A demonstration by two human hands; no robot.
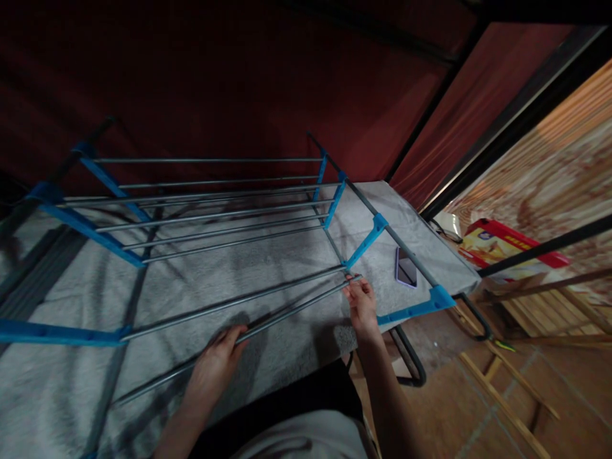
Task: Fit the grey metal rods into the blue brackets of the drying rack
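Observation:
A loose grey metal tube (296, 308) slants across the near side of a half-built rack. My left hand (217, 360) is closed around its middle. Near its right end, by a blue plastic bracket (366, 245), the fingers of my right hand (361, 303) pinch the tube. Beyond my hands the rack stands on its side, with several grey crossbars (229, 210) running between blue brackets at left and right. Another crossbar (234, 309) lies just past the held tube. A nearer blue bracket (415, 311) projects beside my right wrist.
The rack rests on a grey fleecy cover (268, 280). A phone (406, 268) lies right of the rack, and dark tubes (36, 274) are at the left. Dark red cloth (229, 76) hangs behind. A red and yellow box (507, 245) and a wooden frame (507, 395) are at right.

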